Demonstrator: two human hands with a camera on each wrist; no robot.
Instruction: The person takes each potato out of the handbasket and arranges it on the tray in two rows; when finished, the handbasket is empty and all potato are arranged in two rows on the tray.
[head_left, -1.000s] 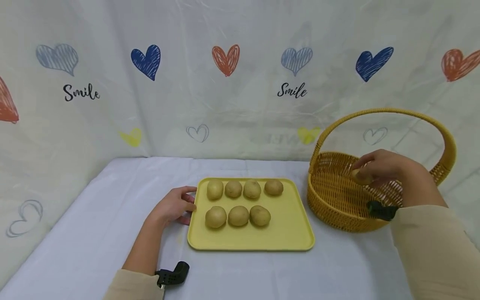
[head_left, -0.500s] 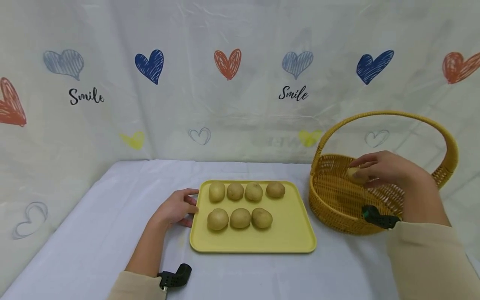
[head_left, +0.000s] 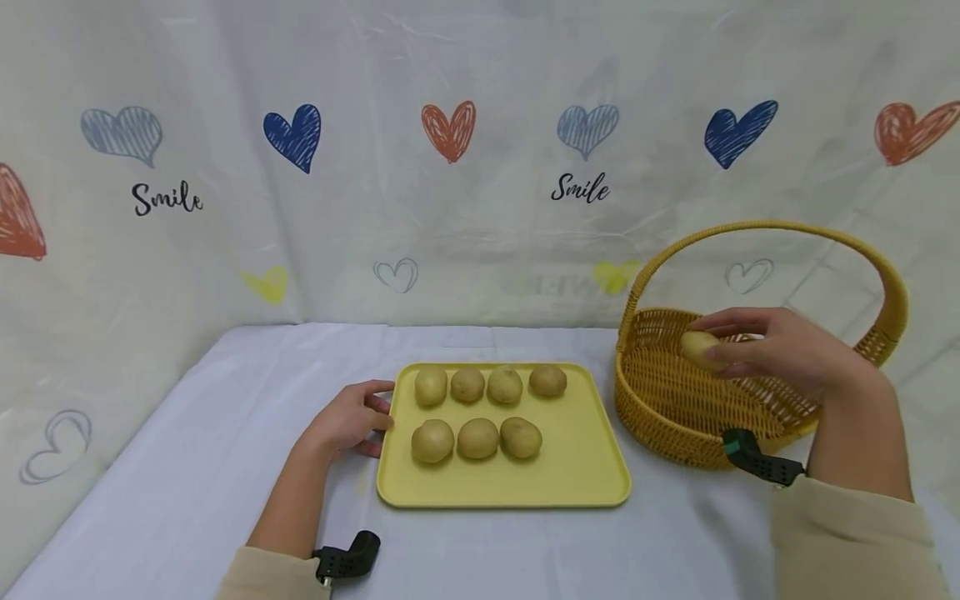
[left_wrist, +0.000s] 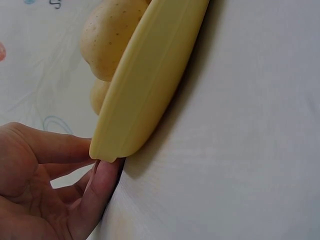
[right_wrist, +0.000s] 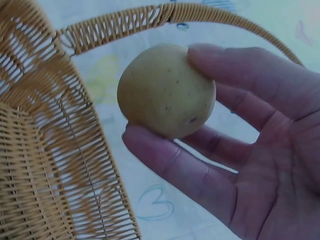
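Note:
My right hand (head_left: 795, 346) grips a potato (head_left: 701, 350) between thumb and fingers, held up over the wicker basket (head_left: 675, 446). In the right wrist view the pale, speckled potato (right_wrist: 167, 92) shows whole, apart from the basket wall (right_wrist: 95, 150). My left hand (head_left: 352, 419) pinches the left edge of a yellow tray (head_left: 573, 475). Up close in the left wrist view, a digit lies at the tray rim (left_wrist: 120, 120) and another reaches beneath it. Several potatoes stand on the tray in two rows, among them a front-left potato (head_left: 432, 442).
The basket's tall arched handle (head_left: 765, 225) rises above the right hand. Basket and tray stand side by side on a white cloth (head_left: 465, 554). Behind them hangs a pale backdrop (head_left: 495, 217) printed with hearts.
My right hand has risen and shifted slightly left over the basket, still gripping the potato. The left hand stays at the tray edge. The view has shifted slightly.

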